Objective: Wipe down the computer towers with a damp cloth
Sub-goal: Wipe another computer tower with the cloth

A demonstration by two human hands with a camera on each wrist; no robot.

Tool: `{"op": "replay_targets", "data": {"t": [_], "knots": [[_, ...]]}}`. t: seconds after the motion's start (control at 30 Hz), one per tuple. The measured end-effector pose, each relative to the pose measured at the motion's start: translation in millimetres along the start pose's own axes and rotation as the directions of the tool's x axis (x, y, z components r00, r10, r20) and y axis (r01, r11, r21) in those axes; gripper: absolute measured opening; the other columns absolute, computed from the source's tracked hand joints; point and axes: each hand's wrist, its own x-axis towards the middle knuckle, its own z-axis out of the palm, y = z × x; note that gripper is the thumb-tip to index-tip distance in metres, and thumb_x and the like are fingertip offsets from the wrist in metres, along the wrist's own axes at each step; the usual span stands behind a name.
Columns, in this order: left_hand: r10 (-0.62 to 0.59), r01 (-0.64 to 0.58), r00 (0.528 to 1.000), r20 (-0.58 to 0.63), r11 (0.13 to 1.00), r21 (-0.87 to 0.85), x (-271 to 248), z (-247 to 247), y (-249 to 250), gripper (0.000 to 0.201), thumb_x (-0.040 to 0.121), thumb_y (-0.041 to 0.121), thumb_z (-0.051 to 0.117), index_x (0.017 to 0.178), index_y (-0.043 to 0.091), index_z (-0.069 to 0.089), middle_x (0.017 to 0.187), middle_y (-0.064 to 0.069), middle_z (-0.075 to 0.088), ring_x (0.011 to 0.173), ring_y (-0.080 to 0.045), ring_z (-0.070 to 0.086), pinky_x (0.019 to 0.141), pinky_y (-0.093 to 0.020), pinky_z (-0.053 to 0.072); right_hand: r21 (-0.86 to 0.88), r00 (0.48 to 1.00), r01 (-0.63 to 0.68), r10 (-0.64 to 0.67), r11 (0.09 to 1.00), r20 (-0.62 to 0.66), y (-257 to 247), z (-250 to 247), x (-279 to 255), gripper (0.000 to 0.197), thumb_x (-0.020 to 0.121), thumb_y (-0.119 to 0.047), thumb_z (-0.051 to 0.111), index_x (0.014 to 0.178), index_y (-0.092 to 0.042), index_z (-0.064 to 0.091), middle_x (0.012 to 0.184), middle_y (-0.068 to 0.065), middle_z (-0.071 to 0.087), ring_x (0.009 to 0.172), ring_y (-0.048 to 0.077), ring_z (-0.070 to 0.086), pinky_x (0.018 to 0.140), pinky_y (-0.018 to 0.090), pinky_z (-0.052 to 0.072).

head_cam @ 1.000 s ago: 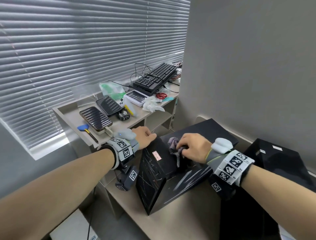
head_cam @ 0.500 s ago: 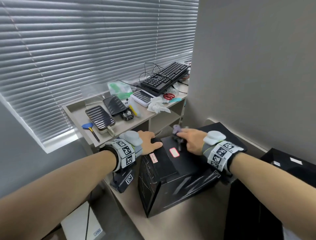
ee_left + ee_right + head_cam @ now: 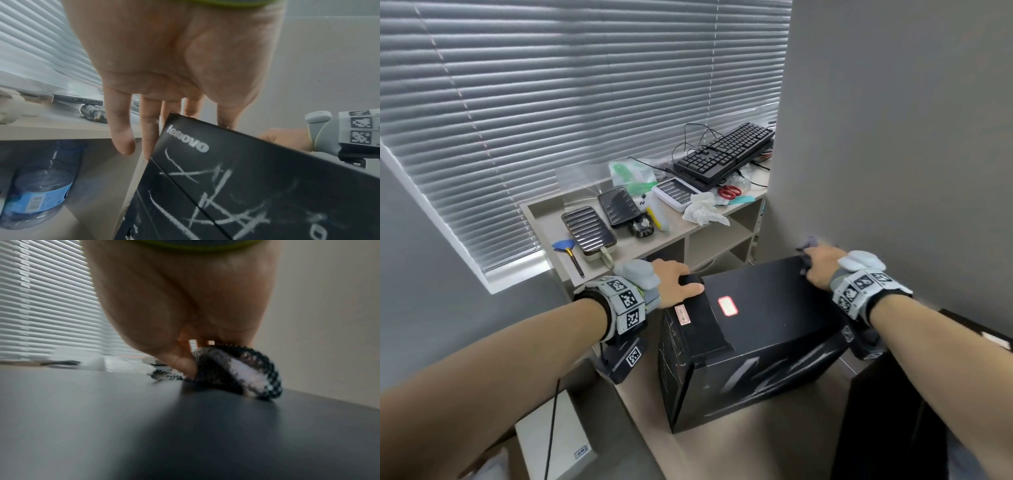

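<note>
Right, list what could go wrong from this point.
1. The right hand pushes the cloth at the far edge of the computer tower top, close to the wall; it could slip off behind.
2. The left hand only braces the front corner, fingers over the edge; a hard push may shift the tower.
3. White scribbles on the front panel remain unwiped and could be missed.

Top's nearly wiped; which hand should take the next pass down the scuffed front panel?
Probably right hand: it already grips the cloth. Left hand rests on the tower at the front edge, steadying it.
</note>
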Motion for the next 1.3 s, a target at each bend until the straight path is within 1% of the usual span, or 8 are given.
{"op": "replay_targets", "data": {"t": [0.2,0.33,0.47,0.67,0.8,1.03,1.2,1.3], "knots": [[-0.021,0.021,1.000,0.015,1.000,0.010,-1,1,-6,0.051,0.090,0.064,0.046,0.105,0.018,0.061,0.090,0.002,0.055,0.080,-0.019,0.049,0.070,-0.030,0.036,0.063,0.972,0.231,-0.233,0.971,0.035,-56,5,-24,0.056,0.083,-0.012,0.054,0.139,-0.020,0.049,0.144,0.005,0.046,0.132,0.025,0.043,0.110,0.027,0.032],[-0.007,0.007,1.000,-0.003,1.000,0.009,-4,4,-7,0.046,0.091,0.063,0.045,0.096,0.019,0.058,0.095,-0.005,0.063,0.083,-0.025,0.056,0.069,-0.031,0.038,0.120,0.989,0.138,-0.144,0.983,0.038,-27,-2,-33,0.054,0.085,-0.012,0.051,0.137,-0.026,0.051,0.144,0.004,0.047,0.131,0.026,0.044,0.111,0.029,0.032],[-0.018,0.018,1.000,-0.010,1.000,0.011,-3,7,-9,0.056,0.089,0.066,0.043,0.112,0.017,0.059,0.106,-0.009,0.066,0.095,-0.030,0.061,0.078,-0.036,0.045,0.087,1.000,-0.002,0.000,0.996,0.031,1,-6,-49,0.053,0.088,-0.015,0.049,0.140,-0.026,0.047,0.146,0.003,0.044,0.133,0.025,0.042,0.110,0.026,0.029],[0.002,-0.003,1.000,0.012,0.998,0.057,0,10,-13,0.077,0.072,0.085,0.021,0.107,0.025,0.054,0.096,-0.008,0.067,0.086,-0.031,0.062,0.081,-0.043,0.052,-0.001,0.985,-0.151,0.151,0.989,0.079,1,-2,-79,0.050,0.085,-0.015,0.048,0.135,-0.016,0.047,0.135,0.009,0.050,0.124,0.028,0.047,0.101,0.029,0.037],[0.003,-0.003,1.000,-0.008,0.997,0.077,1,13,-14,0.055,0.087,0.073,0.034,0.103,0.023,0.051,0.097,-0.010,0.065,0.087,-0.032,0.060,0.076,-0.037,0.048,-0.025,0.987,-0.129,0.130,0.991,0.091,-20,-1,-101,0.050,0.083,-0.015,0.050,0.133,-0.017,0.049,0.131,0.009,0.051,0.120,0.028,0.049,0.098,0.030,0.041],[0.069,-0.069,0.997,-0.024,0.997,0.024,1,20,-16,0.059,0.093,0.065,0.035,0.129,0.020,0.046,0.116,-0.009,0.062,0.103,-0.032,0.059,0.075,-0.034,0.041,0.003,0.998,-0.013,0.013,1.000,0.064,-67,18,-144,0.050,0.080,-0.014,0.054,0.129,-0.020,0.053,0.130,0.005,0.051,0.120,0.027,0.048,0.099,0.028,0.037],[0.064,-0.065,0.997,-0.040,0.998,-0.019,-6,20,-11,0.053,0.096,0.058,0.033,0.122,0.014,0.047,0.111,-0.013,0.063,0.100,-0.034,0.059,0.073,-0.035,0.039,0.003,0.999,0.037,-0.037,0.999,0.039,-91,26,-166,0.055,0.085,-0.017,0.054,0.139,-0.026,0.045,0.130,0.003,0.046,0.119,0.027,0.043,0.103,0.029,0.032],[0.091,-0.094,0.994,-0.056,0.994,-0.054,-14,15,-9,0.053,0.097,0.055,0.036,0.129,0.015,0.047,0.120,-0.014,0.059,0.108,-0.033,0.056,0.085,-0.037,0.044,0.076,0.999,0.017,-0.020,0.997,0.032,-96,28,-175,0.050,0.089,-0.016,0.051,0.138,-0.029,0.048,0.125,0.003,0.046,0.116,0.027,0.044,0.101,0.032,0.038]]}}
